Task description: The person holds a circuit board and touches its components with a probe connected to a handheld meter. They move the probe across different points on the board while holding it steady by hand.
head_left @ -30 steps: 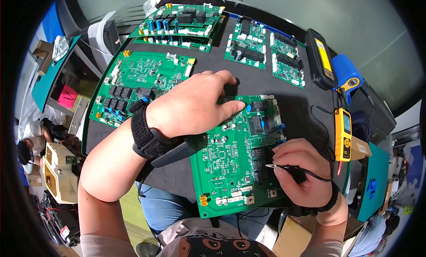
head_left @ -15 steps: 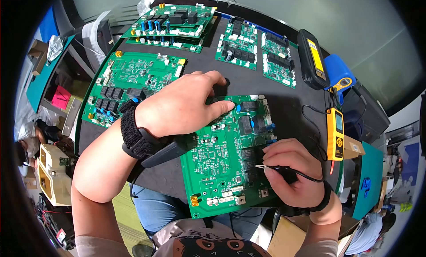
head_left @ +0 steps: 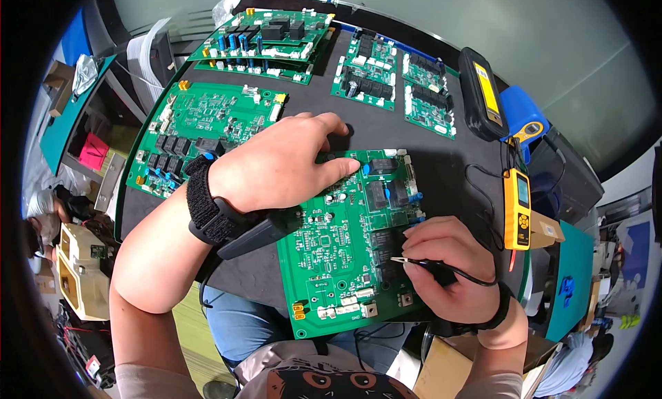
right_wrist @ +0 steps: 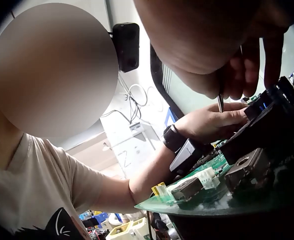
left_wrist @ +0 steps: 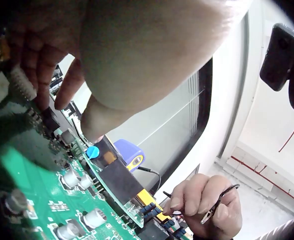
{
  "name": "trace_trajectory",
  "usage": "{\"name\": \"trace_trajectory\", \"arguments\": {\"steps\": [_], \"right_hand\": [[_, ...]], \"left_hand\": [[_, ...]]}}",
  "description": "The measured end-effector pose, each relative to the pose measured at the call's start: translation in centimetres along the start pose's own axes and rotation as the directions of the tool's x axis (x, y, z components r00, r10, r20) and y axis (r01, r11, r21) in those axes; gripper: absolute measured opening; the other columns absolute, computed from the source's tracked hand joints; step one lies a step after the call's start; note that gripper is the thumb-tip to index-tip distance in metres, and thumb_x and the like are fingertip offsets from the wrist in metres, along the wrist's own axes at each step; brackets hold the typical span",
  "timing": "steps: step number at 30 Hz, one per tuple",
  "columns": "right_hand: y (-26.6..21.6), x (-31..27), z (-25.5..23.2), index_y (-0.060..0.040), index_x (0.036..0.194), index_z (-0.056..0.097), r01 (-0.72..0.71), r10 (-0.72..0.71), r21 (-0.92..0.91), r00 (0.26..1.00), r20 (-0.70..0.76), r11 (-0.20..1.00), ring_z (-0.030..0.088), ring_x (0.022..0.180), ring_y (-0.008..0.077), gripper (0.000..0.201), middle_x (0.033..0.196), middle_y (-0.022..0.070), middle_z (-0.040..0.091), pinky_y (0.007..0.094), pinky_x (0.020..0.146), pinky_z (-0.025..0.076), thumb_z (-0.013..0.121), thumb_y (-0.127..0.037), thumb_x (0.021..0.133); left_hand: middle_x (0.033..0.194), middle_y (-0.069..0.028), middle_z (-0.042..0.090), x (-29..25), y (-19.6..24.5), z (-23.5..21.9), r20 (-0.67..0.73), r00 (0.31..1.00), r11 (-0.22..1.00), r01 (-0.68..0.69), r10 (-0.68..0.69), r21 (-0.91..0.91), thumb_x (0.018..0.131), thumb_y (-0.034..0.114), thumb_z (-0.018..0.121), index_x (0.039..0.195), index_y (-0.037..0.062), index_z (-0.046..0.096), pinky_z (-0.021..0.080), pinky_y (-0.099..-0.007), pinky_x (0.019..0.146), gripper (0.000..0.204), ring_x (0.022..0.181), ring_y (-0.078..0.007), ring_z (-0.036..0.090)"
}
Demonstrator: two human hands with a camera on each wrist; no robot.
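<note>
A large green circuit board [head_left: 293, 282] lies at the front of the table, with black relays [head_left: 381, 240] along its right part. My left hand [head_left: 283, 161] rests across its upper left edge, thumb on the board, fingers relaxed beyond it. My right hand [head_left: 452, 268] pinches a slim black tool with a pale metal tip [head_left: 398, 260] over the lower relays; a black wire trails from it. Whether the tip touches is unclear. The left wrist view shows the tool's metal end [left_wrist: 206, 217] between the right fingers. Its shaft [right_wrist: 220, 103] points down in the right wrist view.
Another large board [head_left: 221, 109] lies left, stacked boards [head_left: 276, 44] behind it. Several smaller boards [head_left: 365, 68] are at the back. A black case [head_left: 481, 92], a blue tool [head_left: 517, 106] and a yellow meter [head_left: 517, 209] with leads stand right.
The head view has shifted, so boards and hands appear farther left. Both hands keep nearly the same place on and over the board, and the right hand still pinches the tool.
</note>
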State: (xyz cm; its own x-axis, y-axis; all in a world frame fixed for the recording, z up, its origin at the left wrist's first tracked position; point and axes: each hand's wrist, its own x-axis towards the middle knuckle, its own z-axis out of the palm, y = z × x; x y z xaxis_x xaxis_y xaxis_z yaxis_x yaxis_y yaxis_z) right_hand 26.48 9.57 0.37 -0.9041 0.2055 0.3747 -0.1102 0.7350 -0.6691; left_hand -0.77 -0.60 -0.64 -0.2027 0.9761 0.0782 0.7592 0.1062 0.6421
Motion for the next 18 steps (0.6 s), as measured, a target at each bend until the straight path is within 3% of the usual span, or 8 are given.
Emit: {"name": "trace_trajectory", "arguments": {"steps": [18], "right_hand": [[-0.1,0.12,0.01,-0.0024,0.105,0.069,0.033,-0.033,-0.034,0.999,0.01,0.999,0.067,0.1,0.0309,0.027,0.107,0.011,0.068,0.04,0.086,0.054,0.081,0.005,0.082]], "left_hand": [[0.101,-0.0189,0.069,-0.09,-0.13,0.04,-0.012,0.999,0.999,-0.039,0.039,0.016,0.097,0.033,0.077,0.133,-0.0004,0.063,0.056,-0.0409,0.08,0.051,0.091,-0.0334,0.069]]}}
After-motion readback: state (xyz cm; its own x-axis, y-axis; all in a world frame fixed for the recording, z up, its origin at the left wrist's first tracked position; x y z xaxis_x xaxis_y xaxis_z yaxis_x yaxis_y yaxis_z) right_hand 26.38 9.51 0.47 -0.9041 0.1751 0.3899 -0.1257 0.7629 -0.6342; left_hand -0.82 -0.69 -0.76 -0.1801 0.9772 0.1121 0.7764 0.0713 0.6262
